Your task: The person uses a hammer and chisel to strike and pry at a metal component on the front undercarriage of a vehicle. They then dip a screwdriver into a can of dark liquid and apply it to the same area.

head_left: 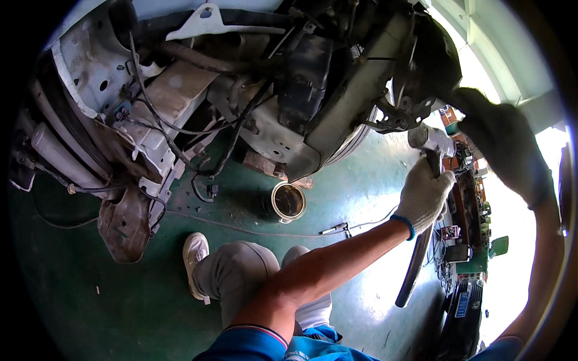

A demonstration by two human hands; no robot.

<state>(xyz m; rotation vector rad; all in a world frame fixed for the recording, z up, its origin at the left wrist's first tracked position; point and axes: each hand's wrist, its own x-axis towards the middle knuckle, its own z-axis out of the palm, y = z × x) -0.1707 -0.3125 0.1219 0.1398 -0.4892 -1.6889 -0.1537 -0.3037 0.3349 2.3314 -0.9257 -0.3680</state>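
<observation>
My left hand [424,186], in a whitish knit glove with a blue cuff, is closed round the handle of a hammer [432,139] just below its metal head. The dark handle hangs down past my wrist. Right above the hammer head is a dark metal bracket [402,115] with holes, at the end of a damaged vehicle's front body [361,90]. My right hand [503,141], gloved and backlit, is raised at the right beside the black panel [430,60]. Its fingers are dark and smeared, so whether they grip the panel is unclear.
Loose wiring [174,144] and a bent rail [125,225] hang at the left. An open tin [288,201] stands on the green floor [162,313], with a cable [241,232] and a small tool [335,229] near it. Cluttered benches [469,210] line the right.
</observation>
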